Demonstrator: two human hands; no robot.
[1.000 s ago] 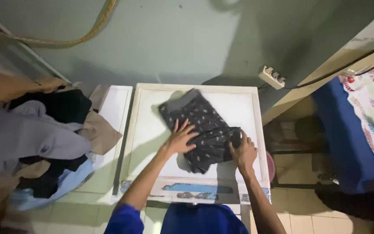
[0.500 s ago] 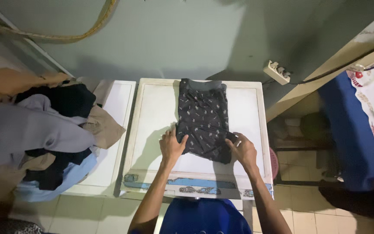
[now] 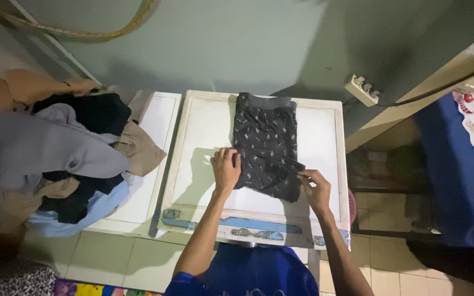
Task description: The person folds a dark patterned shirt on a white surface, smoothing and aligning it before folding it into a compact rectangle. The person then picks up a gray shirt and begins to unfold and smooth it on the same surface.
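Both hands on dark patterned shorts [image 3: 264,148] on the white worktop [image 3: 207,137].
The left hand [image 3: 227,169] presses flat, fingers open, on the shorts' left edge; the right hand [image 3: 315,185] pinches the lower right corner. A clothes pile [image 3: 56,153] lies left.

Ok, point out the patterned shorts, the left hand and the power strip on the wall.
patterned shorts [image 3: 263,134], head view, middle of the dark fabric.
left hand [image 3: 226,169], head view, back of the hand.
power strip [image 3: 362,90], head view, its white body.
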